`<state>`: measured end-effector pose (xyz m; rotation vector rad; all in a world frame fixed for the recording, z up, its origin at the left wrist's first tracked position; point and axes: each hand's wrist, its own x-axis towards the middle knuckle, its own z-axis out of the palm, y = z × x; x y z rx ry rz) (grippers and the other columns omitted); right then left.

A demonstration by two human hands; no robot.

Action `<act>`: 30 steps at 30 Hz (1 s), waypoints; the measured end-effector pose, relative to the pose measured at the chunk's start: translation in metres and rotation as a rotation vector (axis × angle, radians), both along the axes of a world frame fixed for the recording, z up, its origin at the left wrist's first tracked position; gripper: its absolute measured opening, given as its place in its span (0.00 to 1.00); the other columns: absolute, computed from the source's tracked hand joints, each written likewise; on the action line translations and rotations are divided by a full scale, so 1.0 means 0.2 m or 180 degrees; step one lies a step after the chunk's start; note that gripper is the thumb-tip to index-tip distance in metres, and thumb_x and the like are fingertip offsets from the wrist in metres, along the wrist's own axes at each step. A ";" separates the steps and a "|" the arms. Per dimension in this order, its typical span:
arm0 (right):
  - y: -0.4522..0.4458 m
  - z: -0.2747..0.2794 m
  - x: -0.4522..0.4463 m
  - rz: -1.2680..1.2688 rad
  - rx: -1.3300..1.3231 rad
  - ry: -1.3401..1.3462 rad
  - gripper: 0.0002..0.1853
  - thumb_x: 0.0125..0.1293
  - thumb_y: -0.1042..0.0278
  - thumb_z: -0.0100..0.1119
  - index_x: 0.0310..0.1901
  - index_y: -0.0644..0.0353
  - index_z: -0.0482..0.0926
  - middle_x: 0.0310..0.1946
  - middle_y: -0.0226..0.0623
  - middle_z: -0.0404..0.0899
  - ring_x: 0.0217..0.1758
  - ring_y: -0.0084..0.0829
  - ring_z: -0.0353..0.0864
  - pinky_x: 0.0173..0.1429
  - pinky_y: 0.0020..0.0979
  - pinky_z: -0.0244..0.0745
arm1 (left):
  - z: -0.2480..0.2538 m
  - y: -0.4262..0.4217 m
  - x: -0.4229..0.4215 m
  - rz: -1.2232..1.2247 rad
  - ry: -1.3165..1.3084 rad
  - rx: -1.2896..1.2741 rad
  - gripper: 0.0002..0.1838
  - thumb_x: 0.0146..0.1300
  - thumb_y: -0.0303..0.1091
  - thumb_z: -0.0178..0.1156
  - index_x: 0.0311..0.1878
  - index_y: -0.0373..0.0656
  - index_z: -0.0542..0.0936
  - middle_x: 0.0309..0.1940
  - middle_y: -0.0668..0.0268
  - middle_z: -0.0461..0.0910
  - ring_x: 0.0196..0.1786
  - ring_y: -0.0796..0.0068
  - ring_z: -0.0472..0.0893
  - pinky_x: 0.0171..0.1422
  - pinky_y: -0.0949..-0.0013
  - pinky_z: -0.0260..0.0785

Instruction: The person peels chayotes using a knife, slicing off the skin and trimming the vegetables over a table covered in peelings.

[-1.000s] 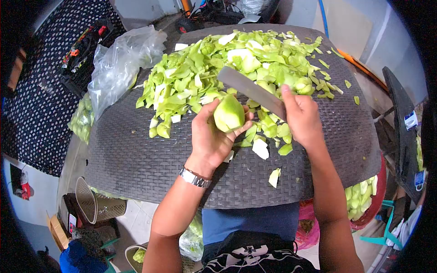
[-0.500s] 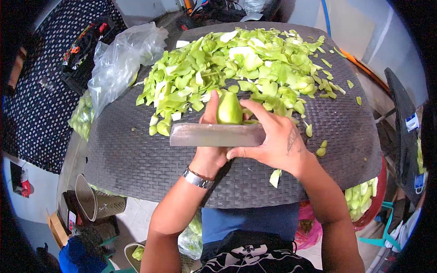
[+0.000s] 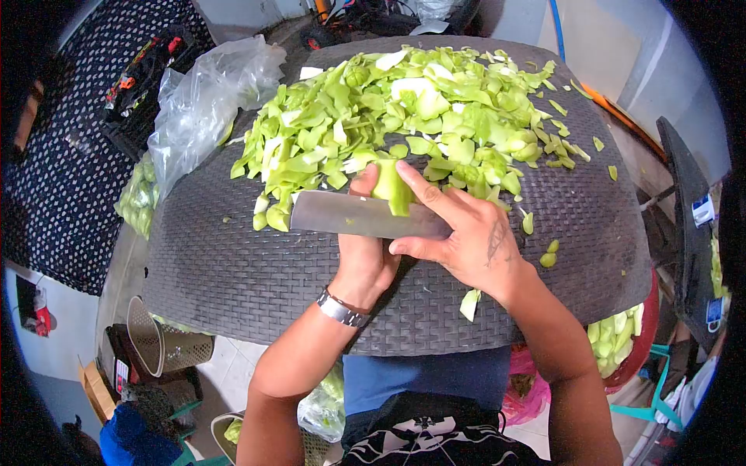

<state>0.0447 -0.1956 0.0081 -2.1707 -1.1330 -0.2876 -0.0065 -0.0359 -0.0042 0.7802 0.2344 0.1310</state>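
Note:
A green chayote [image 3: 384,180] is gripped in my left hand [image 3: 362,260], whose thumb shows at its left side while the other fingers are mostly hidden behind the blade. My right hand [image 3: 478,237] is closed on a broad-bladed knife [image 3: 350,215], its handle hidden by the palm. The blade lies level across my left hand, against the near side of the chayote. A strip of green peel [image 3: 399,203] hangs over the blade's upper edge. My right index finger reaches to the top of the chayote.
A large heap of green peelings [image 3: 458,116] covers the far half of the dark woven table [image 3: 233,287]. A clear plastic bag [image 3: 210,101] lies at the left edge. Below stand a perforated basket [image 3: 186,347] and a red basin [image 3: 646,342] holding pale green pieces.
The knife blade has tilted and moved slightly up along the chayote. A peel strip now folds over the blade, and the chayote has turned a little in my left hand.

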 end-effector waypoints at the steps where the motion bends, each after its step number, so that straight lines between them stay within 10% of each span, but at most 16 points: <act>1: 0.00 0.00 0.01 0.0015 0.0069 -0.0037 0.53 0.55 0.29 0.72 0.80 0.41 0.64 0.35 0.47 0.85 0.36 0.48 0.89 0.43 0.44 0.84 | 0.00 0.00 0.00 0.0032 -0.0066 0.0046 0.27 0.76 0.58 0.52 0.63 0.45 0.77 0.53 0.59 0.84 0.53 0.61 0.86 0.61 0.55 0.81; 7: -0.02 0.07 -0.03 0.0228 0.0271 0.0520 0.53 0.54 0.41 0.79 0.80 0.46 0.65 0.51 0.54 0.86 0.54 0.50 0.89 0.56 0.42 0.82 | 0.02 -0.01 -0.01 0.0055 -0.0293 0.0038 0.26 0.76 0.57 0.54 0.62 0.45 0.77 0.52 0.60 0.83 0.53 0.61 0.86 0.59 0.54 0.81; 11: -0.02 0.03 0.02 0.0233 0.0603 0.0203 0.52 0.56 0.34 0.75 0.80 0.45 0.65 0.33 0.49 0.85 0.37 0.48 0.88 0.45 0.43 0.83 | -0.03 -0.04 0.01 0.0521 -0.0391 0.0512 0.26 0.75 0.57 0.56 0.63 0.46 0.76 0.52 0.61 0.83 0.51 0.64 0.85 0.56 0.56 0.82; 24: -0.08 0.08 0.10 -0.0441 0.0671 0.1377 0.40 0.66 0.35 0.69 0.66 0.62 0.77 0.37 0.56 0.86 0.40 0.47 0.89 0.47 0.43 0.82 | 0.09 -0.04 -0.03 -0.0200 -0.0296 0.0039 0.34 0.76 0.68 0.43 0.53 0.42 0.78 0.36 0.61 0.83 0.26 0.69 0.80 0.27 0.71 0.73; 30: -0.07 0.13 0.05 -0.0530 0.0263 0.1646 0.47 0.63 0.30 0.69 0.69 0.67 0.73 0.41 0.60 0.87 0.46 0.51 0.91 0.51 0.44 0.83 | 0.00 0.01 0.02 0.0347 0.0132 0.0106 0.32 0.76 0.67 0.48 0.55 0.44 0.77 0.43 0.61 0.84 0.38 0.67 0.84 0.35 0.68 0.73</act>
